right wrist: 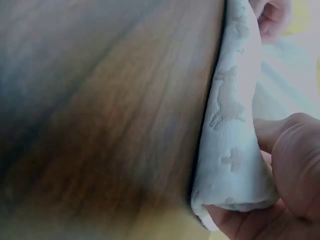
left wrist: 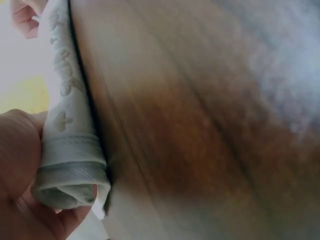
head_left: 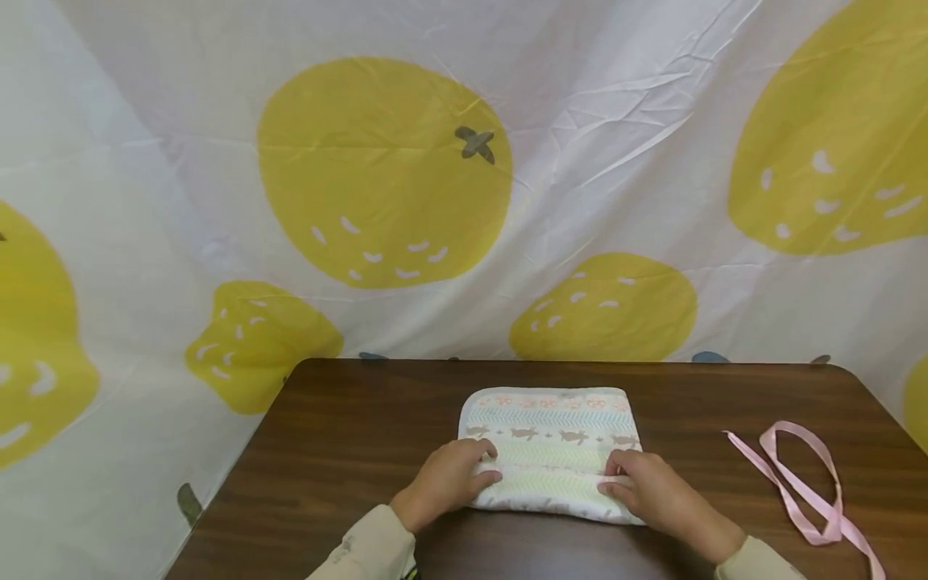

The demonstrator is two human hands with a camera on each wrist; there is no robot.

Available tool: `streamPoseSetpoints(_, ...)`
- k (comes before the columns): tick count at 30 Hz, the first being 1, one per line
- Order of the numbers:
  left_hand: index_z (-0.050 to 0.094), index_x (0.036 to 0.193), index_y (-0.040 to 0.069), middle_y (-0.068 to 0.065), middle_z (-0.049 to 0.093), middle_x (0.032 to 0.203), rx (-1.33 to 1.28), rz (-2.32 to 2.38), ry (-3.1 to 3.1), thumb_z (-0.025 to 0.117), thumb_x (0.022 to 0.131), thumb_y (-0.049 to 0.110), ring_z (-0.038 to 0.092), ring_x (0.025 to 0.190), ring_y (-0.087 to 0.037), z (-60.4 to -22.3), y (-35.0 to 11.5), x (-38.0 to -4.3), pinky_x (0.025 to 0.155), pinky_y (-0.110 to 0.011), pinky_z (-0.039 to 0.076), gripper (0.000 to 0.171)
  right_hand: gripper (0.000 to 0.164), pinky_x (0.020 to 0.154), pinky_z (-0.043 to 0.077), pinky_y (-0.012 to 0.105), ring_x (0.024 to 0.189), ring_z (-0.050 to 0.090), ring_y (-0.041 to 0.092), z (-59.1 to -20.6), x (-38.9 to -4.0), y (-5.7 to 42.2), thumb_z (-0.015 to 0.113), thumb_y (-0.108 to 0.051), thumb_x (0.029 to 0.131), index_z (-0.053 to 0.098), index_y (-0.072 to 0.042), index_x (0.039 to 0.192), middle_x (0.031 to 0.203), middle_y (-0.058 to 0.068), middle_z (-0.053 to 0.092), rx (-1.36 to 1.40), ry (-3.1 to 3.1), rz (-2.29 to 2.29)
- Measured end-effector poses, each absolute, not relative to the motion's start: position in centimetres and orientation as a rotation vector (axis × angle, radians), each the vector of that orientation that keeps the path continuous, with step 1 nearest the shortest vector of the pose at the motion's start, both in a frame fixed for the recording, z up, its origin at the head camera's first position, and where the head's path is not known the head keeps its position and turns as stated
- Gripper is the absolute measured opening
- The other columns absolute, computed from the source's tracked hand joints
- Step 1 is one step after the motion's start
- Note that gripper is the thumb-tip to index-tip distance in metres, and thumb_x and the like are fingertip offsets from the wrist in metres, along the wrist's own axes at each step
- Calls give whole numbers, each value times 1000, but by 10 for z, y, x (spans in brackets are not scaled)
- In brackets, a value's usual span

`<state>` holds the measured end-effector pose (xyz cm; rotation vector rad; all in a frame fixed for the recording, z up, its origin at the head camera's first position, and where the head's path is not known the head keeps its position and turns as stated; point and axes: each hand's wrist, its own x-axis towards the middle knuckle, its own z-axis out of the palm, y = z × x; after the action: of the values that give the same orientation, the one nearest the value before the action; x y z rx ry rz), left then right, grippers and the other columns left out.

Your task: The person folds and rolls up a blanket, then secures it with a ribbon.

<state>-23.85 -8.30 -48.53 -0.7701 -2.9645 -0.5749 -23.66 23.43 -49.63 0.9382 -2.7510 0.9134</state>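
Well, the patterned cloth (head_left: 548,453) lies on the desk (head_left: 326,451), its longer side seemingly left to right, its rolled edge nearest; the left hand (head_left: 445,477) pinches the left end; the right hand (head_left: 656,490), the right.

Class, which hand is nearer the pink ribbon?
Right. The right hand is left of the pink ribbon; the left hand is farther, at the left edge of the folded cloth.

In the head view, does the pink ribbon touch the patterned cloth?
No, the pink ribbon lies apart from the patterned cloth, with brown table between them.
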Motion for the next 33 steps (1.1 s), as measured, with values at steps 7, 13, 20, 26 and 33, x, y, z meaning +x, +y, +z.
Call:
streamPoseSetpoints(7, 69, 107, 15, 1, 69, 99, -777, -274, -2835, 73, 89, 35, 65, 95, -18, -485, -79, -232, 76, -33, 53, 27, 19, 56, 44, 28, 68, 57, 8, -496, -226, 229, 82, -21, 79, 63, -19, 85, 78, -11, 59, 887, -2621, 494)
streamPoseSetpoints(13, 71, 106, 18, 4, 69, 95, -849, -52, -2642, 76, 85, 33, 61, 90, -15, -484, -74, -228, 69, -28, 45, 26, 29, 62, 36, 30, 74, 49, 15, -499, -223, 221, 86, -10, 66, 62, -16, 81, 79, -6, 53, 958, -2329, 303)
streamPoseSetpoints(20, 69, 96, 17, 6, 71, 80, -895, -5, -2470, 78, 80, 22, 60, 70, -13, -485, -74, -220, 57, -25, 41, 18, 26, 57, 43, 31, 61, 49, 14, -499, -215, 216, 76, -1, 68, 54, -16, 69, 68, -7, 51, 978, -2322, 258)
streamPoseSetpoints(26, 64, 99, 17, 7, 66, 70, -924, -49, -2522, 72, 88, 30, 62, 66, -12, -485, -78, -210, 59, -27, 48, 19, 29, 56, 43, 26, 62, 49, 8, -496, -207, 222, 80, -3, 69, 56, -18, 75, 72, -10, 53, 1042, -2343, 361)
streamPoseSetpoints(33, 64, 122, 15, 5, 72, 90, -984, -163, -2661, 76, 83, 49, 67, 82, -10, -482, -87, -204, 71, -27, 53, 53, 47, 62, 51, 31, 75, 62, 14, -493, -205, 233, 89, -29, 67, 65, -10, 102, 89, -3, 63, 1109, -2469, 411)
